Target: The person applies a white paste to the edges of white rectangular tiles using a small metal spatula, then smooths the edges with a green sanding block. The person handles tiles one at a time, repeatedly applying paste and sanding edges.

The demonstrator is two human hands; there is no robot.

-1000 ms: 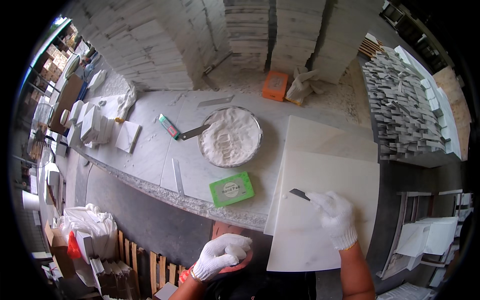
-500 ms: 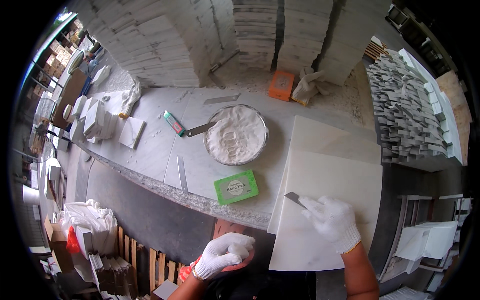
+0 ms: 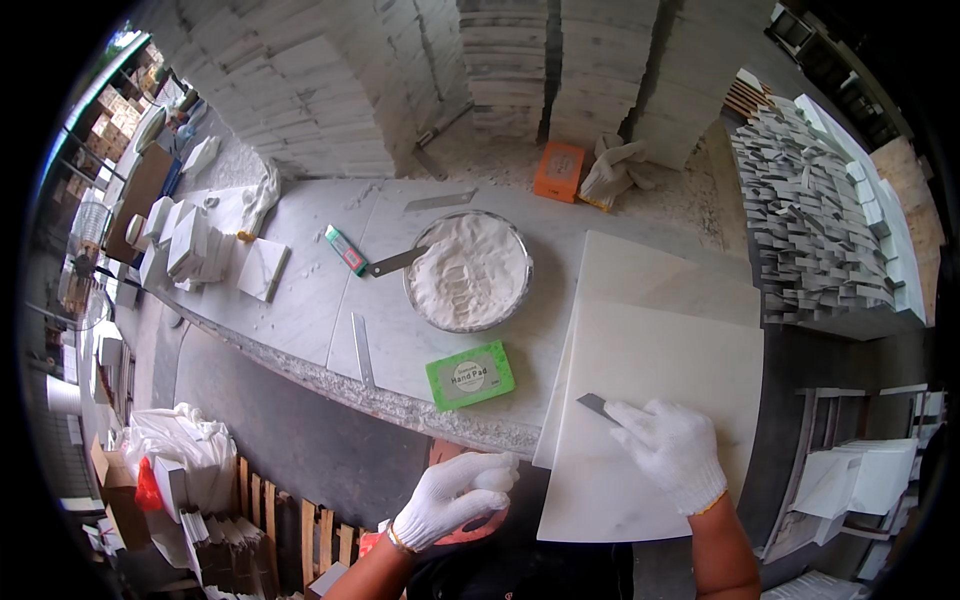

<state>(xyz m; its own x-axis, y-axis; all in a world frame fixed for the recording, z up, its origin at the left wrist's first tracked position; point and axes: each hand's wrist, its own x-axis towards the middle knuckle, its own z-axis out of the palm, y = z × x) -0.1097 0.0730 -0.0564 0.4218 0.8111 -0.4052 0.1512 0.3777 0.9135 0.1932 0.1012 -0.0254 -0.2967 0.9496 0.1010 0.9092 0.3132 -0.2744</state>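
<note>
My right hand point(image 3: 672, 450), in a white knitted glove, is closed on a flat metal blade point(image 3: 594, 404) with a slanted tip. The blade lies low over the top pale marble slab point(image 3: 640, 500), and the hand is at the slab's surface. My left hand point(image 3: 458, 498), also gloved, hangs just off the table's front edge with its fingers loosely curled; nothing shows in them. A metal bowl point(image 3: 409, 292) of white paste point(image 3: 472, 270) stands beyond the green box point(image 3: 470, 375). Another metal blade point(image 3: 398, 260) rests with its tip over the bowl's rim.
Loose blades point(image 3: 361, 350) and a small green-and-red pack point(image 3: 345, 250) lie left of the bowl. At the back are an orange box point(image 3: 559, 171), spare gloves point(image 3: 612, 172) and tall stacks of slabs point(image 3: 505, 70). Small white tiles point(image 3: 190, 245) stand at the left end.
The blade in my right hand has shifted slightly right and nearer to me. My left hand has risen a little and moved slightly right. The bowl and boxes rest where they were.
</note>
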